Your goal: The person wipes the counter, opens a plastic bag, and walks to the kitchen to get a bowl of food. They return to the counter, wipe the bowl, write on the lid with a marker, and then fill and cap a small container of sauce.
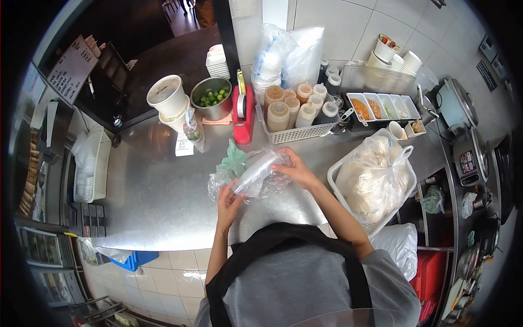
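Above the steel counter (pixel 147 201), a clear plastic roll or folded bundle (pixel 260 173) is held slanted between both hands. My left hand (pixel 229 197) grips its lower left end with the fingers closed. My right hand (pixel 294 168) pinches its upper right end. Crumpled clear plastic (pixel 219 185) spreads around and under the bundle. A green plastic bag (pixel 233 159) lies bunched just behind my left hand.
Behind are a red tape dispenser (pixel 243 117), a pot of green limes (pixel 212 99) and a basket of sauce bottles (pixel 299 132). Lidded tubs (pixel 165 94) stand at back left. At right, a white basket (pixel 333 175) holds a large filled bag (pixel 375 177).
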Demonstrator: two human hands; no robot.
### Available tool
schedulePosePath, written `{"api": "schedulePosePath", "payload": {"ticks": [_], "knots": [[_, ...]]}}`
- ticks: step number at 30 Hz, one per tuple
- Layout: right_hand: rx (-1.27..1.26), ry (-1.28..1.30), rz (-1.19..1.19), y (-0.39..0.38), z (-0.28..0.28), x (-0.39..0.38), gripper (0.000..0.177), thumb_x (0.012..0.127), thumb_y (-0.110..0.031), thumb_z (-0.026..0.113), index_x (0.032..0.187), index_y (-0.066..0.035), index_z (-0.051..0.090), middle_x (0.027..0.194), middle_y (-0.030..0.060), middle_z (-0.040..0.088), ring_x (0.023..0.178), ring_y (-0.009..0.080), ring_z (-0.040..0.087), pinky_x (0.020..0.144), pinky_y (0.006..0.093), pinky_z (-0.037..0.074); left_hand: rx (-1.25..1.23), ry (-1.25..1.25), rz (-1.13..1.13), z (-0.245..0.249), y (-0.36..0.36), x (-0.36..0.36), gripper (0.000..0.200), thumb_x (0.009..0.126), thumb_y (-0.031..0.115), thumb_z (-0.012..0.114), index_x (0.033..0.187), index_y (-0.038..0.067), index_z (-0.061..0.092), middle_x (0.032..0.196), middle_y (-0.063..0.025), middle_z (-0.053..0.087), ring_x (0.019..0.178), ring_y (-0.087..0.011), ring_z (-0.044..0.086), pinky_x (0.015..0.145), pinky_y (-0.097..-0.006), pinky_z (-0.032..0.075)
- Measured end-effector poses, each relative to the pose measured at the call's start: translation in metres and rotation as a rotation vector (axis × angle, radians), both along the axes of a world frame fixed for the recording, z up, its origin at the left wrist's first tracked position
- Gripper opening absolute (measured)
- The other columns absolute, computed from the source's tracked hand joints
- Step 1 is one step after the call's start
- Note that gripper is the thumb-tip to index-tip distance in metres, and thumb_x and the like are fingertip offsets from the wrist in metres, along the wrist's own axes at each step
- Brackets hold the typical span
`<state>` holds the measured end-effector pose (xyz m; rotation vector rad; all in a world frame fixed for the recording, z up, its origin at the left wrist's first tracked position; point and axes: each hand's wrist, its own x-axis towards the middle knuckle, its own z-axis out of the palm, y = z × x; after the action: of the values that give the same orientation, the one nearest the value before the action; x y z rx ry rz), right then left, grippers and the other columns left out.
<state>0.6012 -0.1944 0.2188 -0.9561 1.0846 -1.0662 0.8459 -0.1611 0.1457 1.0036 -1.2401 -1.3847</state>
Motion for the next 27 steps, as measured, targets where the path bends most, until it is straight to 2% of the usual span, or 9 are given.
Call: {"api": "schedulePosePath", "payload": {"ticks": [3, 8, 11, 14, 15, 17, 21, 24, 27], "knots": [[-0.002, -0.258, 0.052, 0.000, -0.015, -0.003, 0.030, 0.081, -0.009, 0.064, 0.108, -0.006, 0.051, 0.093, 0.0050, 0.059, 0.080, 0.0126, 0.058, 0.063, 0.0270, 0.052, 0.120, 0.080, -0.020, 0.008, -0.003, 0.000, 0.049, 0.082, 0.000, 0.058, 0.127, -0.001, 0.042, 0.115, -0.0078, 0.049, 0.102, -0.0190, 0.054, 0.081, -0.0266, 0.047], [0.018, -0.100, 0.034, 0.004, -0.016, 0.006, 0.024, 0.085, -0.015, 0.059, 0.106, -0.005, 0.055, 0.091, 0.0028, 0.061, 0.081, 0.0103, 0.058, 0.067, 0.0268, 0.051, 0.181, 0.225, -0.039, 0.012, -0.005, 0.002, 0.047, 0.082, 0.000, 0.057, 0.126, -0.002, 0.042, 0.109, -0.0100, 0.058, 0.091, -0.0173, 0.058, 0.073, -0.0262, 0.048], [0.013, -0.052, 0.092, 0.002, -0.016, 0.007, 0.022, 0.088, -0.019, 0.055, 0.105, -0.004, 0.057, 0.092, 0.0020, 0.061, 0.083, 0.0092, 0.057, 0.069, 0.0254, 0.049, 0.378, 0.460, -0.035, 0.025, -0.005, 0.004, 0.043, 0.082, 0.001, 0.056, 0.123, -0.001, 0.043, 0.109, -0.0121, 0.057, 0.085, -0.0189, 0.060, 0.067, -0.0280, 0.050], [-0.116, 0.086, 0.225, -0.001, -0.019, 0.005, 0.024, 0.091, -0.021, 0.051, 0.106, -0.003, 0.058, 0.093, 0.0019, 0.062, 0.087, 0.0084, 0.055, 0.070, 0.0241, 0.047, 0.066, -0.034, 0.024, 0.047, 0.000, -0.006, 0.039, 0.082, 0.002, 0.057, 0.118, 0.000, 0.043, 0.107, -0.0138, 0.057, 0.084, -0.0218, 0.062, 0.063, -0.0281, 0.052], [-0.178, 0.147, 0.278, -0.003, -0.020, 0.004, 0.025, 0.091, -0.021, 0.050, 0.106, -0.003, 0.058, 0.093, 0.0020, 0.062, 0.088, 0.0082, 0.055, 0.071, 0.0237, 0.046, 0.133, 0.089, 0.018, 0.044, -0.003, -0.002, 0.038, 0.082, 0.003, 0.057, 0.117, 0.001, 0.043, 0.106, -0.0136, 0.057, 0.083, -0.0225, 0.062, 0.061, -0.0278, 0.053], [-0.082, 0.032, 0.313, -0.005, -0.013, 0.001, 0.026, 0.092, -0.021, 0.049, 0.106, -0.002, 0.059, 0.094, 0.0016, 0.061, 0.088, 0.0081, 0.055, 0.072, 0.0240, 0.046, 0.267, 0.331, 0.005, 0.034, -0.013, 0.012, 0.038, 0.081, 0.003, 0.058, 0.116, 0.002, 0.043, 0.104, -0.0134, 0.057, 0.082, -0.0237, 0.063, 0.058, -0.0274, 0.054], [-0.043, -0.149, 0.243, -0.004, 0.000, 0.014, 0.032, 0.092, -0.022, 0.047, 0.116, -0.002, 0.053, 0.097, 0.0008, 0.060, 0.086, 0.0083, 0.055, 0.072, 0.0255, 0.047, 0.321, 0.543, -0.061, 0.012, -0.016, 0.018, 0.045, 0.079, 0.016, 0.063, 0.118, 0.004, 0.043, 0.103, -0.0131, 0.057, 0.077, -0.0232, 0.063, 0.056, -0.0248, 0.053], [0.011, -0.432, 0.197, -0.004, 0.010, 0.019, 0.034, 0.090, -0.021, 0.050, 0.120, -0.004, 0.048, 0.096, -0.0002, 0.060, 0.083, 0.0087, 0.055, 0.069, 0.0262, 0.047, 0.360, 0.804, -0.022, -0.012, -0.013, 0.019, 0.052, 0.078, 0.027, 0.064, 0.120, 0.004, 0.043, 0.106, -0.0133, 0.056, 0.078, -0.0226, 0.061, 0.058, -0.0240, 0.053], [0.021, -0.160, 0.029, -0.013, -0.005, 0.024, 0.039, 0.087, -0.017, 0.054, 0.122, -0.005, 0.042, 0.089, 0.0060, 0.059, 0.072, 0.0123, 0.058, 0.062, 0.0297, 0.051, 0.427, 1.066, -0.059, -0.046, -0.009, 0.032, 0.060, 0.076, 0.035, 0.066, 0.122, 0.004, 0.042, 0.106, -0.0136, 0.055, 0.075, -0.0199, 0.057, 0.056, -0.0227, 0.050]]}}
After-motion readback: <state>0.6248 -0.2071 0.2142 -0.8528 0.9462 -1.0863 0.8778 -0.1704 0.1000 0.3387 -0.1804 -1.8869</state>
